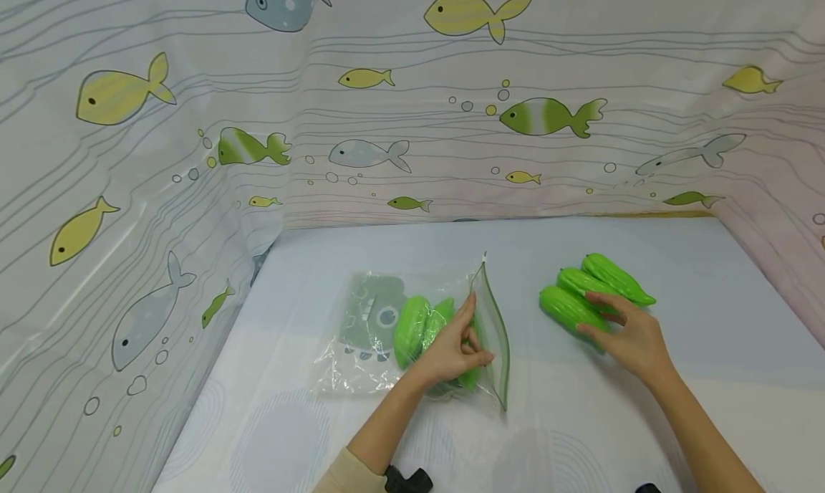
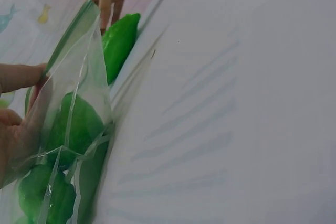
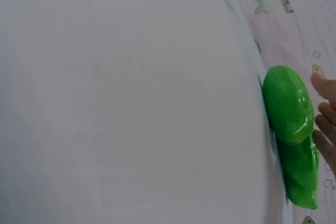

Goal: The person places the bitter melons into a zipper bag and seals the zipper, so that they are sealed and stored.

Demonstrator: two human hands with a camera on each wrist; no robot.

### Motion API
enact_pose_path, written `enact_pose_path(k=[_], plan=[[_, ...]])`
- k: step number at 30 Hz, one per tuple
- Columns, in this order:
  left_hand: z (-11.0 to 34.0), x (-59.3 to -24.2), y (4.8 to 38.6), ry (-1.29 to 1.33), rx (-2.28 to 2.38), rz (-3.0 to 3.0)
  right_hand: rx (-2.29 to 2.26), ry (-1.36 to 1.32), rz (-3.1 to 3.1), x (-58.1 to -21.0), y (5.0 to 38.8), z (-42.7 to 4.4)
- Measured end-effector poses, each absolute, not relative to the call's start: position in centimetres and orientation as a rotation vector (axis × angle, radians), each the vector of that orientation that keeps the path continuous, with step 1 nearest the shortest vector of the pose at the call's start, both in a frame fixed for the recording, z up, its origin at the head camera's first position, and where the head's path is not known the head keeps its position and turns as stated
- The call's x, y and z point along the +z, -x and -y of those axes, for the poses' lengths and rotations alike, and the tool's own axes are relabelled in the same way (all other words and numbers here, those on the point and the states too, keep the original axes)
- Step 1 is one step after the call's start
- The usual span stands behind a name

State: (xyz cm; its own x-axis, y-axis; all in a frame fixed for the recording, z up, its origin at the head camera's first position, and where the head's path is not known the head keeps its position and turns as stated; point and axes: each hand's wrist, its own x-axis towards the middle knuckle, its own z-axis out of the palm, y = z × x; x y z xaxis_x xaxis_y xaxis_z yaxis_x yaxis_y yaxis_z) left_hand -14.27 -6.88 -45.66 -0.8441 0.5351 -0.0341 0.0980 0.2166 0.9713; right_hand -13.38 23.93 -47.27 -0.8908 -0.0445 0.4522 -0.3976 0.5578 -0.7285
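Observation:
A clear zip bag with a green-edged mouth lies in the middle of the table. Inside are several bright green, ridged, gourd-shaped vegetables. My left hand holds the bag's mouth, its index finger and thumb spread apart along the opening. Three more such vegetables lie side by side to the right. Over the nearest green vegetable is my right hand, thumb and fingers spread about it. The right wrist view shows a gap between the thumb and that vegetable.
The bag carries a grey-green cartoon print. A pale patterned cloth covers the table. Fish-printed sheeting rises behind it and along both sides. Dark wrist gear shows below my left sleeve.

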Motion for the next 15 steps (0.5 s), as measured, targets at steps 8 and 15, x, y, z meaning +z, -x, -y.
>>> enact_pose_path(k=[8, 15], plan=[[6.9, -45.8, 14.3, -0.583, 1.657, -2.131, 1.245, -0.312, 2.519, -47.6, 13.1, -24.0], [6.9, -43.7, 13.7, -0.593, 1.652, -2.117, 1.207, -0.213, 2.662, -47.7, 13.0, -24.2]])
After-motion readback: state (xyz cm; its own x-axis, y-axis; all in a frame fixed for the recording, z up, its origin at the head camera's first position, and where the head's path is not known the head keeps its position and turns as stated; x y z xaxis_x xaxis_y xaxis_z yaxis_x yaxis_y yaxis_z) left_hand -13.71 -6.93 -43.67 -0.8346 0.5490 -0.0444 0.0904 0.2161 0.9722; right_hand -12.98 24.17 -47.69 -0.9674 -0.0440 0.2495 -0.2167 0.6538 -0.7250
